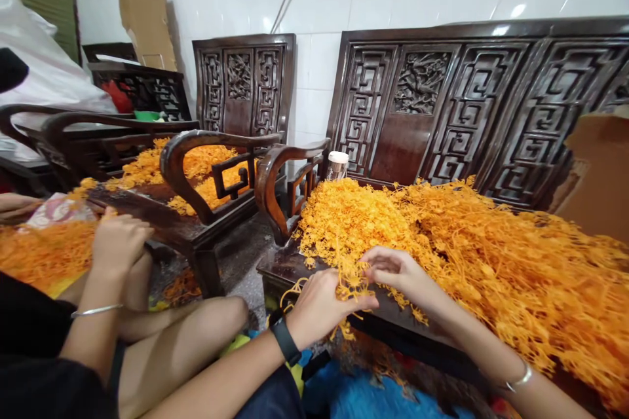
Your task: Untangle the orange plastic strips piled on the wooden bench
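My left hand (319, 306), with a dark band at the wrist, is closed around a bunch of orange sprigs (352, 278) with thin stems and small frilly heads. Thin stems stick out behind its knuckles. From the right, my right hand (396, 270) touches the bunch, its fingertips bent together at the edge of the sprigs. Whether a single piece is pinched there is too small to make out. Just beyond both hands, a large heap of similar orange pieces (363, 209) covers the seat of a dark carved wooden bench (413, 150).
A lidded container (337, 165) stands behind the heap. Left of the bench is a carved armchair (216, 229) bearing more orange pieces. A co-worker's hand (118, 239) and bare knee are close on my left. Blue plastic (373, 396) lies below, and cardboard (597, 177) leans at right.
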Tool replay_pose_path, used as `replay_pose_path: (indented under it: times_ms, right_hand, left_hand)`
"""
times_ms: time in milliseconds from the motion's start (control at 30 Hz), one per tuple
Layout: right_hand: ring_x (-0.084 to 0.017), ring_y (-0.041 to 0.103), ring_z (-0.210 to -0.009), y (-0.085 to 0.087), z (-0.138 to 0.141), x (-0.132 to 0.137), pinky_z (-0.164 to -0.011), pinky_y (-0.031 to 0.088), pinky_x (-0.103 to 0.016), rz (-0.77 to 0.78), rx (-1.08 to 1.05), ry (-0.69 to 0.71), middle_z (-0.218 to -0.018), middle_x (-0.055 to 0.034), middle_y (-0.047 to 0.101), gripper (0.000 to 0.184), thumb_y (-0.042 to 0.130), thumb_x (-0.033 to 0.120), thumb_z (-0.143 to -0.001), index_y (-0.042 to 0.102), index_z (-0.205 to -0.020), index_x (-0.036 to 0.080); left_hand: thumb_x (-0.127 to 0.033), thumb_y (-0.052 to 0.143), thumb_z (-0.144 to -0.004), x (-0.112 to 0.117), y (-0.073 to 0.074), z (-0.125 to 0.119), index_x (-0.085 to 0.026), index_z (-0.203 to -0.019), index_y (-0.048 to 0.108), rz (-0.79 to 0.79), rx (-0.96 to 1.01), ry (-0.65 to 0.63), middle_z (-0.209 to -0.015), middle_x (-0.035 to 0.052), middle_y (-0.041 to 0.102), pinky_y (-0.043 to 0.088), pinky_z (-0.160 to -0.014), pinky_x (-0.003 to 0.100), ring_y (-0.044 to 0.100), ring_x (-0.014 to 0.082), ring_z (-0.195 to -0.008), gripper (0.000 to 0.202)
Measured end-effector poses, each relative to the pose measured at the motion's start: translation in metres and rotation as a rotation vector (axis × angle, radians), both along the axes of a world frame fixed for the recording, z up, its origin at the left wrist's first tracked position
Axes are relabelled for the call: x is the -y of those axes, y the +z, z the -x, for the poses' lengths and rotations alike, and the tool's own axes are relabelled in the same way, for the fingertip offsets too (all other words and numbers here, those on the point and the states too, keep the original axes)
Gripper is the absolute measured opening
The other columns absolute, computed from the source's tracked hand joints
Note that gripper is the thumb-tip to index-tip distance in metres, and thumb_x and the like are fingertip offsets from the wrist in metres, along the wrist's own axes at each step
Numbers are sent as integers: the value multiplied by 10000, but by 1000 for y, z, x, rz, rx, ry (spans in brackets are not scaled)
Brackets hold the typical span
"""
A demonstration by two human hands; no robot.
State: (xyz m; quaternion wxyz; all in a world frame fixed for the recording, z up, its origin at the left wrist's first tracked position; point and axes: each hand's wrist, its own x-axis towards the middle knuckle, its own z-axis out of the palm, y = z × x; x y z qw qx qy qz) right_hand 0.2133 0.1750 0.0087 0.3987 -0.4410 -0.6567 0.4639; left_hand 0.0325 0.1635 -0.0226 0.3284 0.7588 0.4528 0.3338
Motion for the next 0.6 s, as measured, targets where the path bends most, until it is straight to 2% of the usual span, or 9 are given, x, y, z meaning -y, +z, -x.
replay_pose_path:
  times_ms: [100,167,267,367,467,600]
  right_hand:
    - [-149,586,-671,1,4,2,-673,460,-273,31,-47,-16,-687,-4,608,169,630,266,-640,594,-778,174]
    - [-138,569,-656,1,8,3,-643,448,-250,27,-61,-9,-678,3,595,152,633,261,-637,590,-755,175]
    - [-127,543,-647,-1,12,3,-620,428,-230,18,-62,-9,-675,7,578,157,651,288,-641,581,-716,169]
    - [-119,521,-631,-1,12,2,-609,411,-226,2,-44,-20,-655,8,560,197,661,336,-660,575,-694,162]
    - [-129,527,-641,-1,7,1,-631,415,-243,-32,-60,-52,-661,-3,572,205,659,352,-675,595,-714,161]
    - [-129,507,-595,-7,11,1,-610,412,-254,-71,-120,-187,-610,-12,565,206,650,350,-680,608,-633,154]
  left_hand:
    - [-616,547,-657,1,2,0,-129,-981,574,-7,-19,99,-886,88,617,366,-699,283,534,232,-812,585]
    - [-589,552,-673,-1,2,-2,-117,-1041,545,-2,36,101,-962,112,610,380,-738,298,529,246,-884,598]
    - [-487,546,-735,-5,0,-3,-128,-934,576,-17,127,1,-893,74,629,395,-722,280,545,207,-823,412]
    - [-444,569,-731,-7,0,-4,-110,-865,574,0,162,0,-831,65,627,406,-688,280,543,193,-767,359]
    - [-406,567,-747,-7,1,-4,-113,-922,565,31,276,-47,-904,68,624,412,-766,290,547,190,-839,342]
    - [-363,575,-751,-9,5,-6,-117,-895,552,64,414,-58,-908,59,603,399,-835,289,533,169,-871,286]
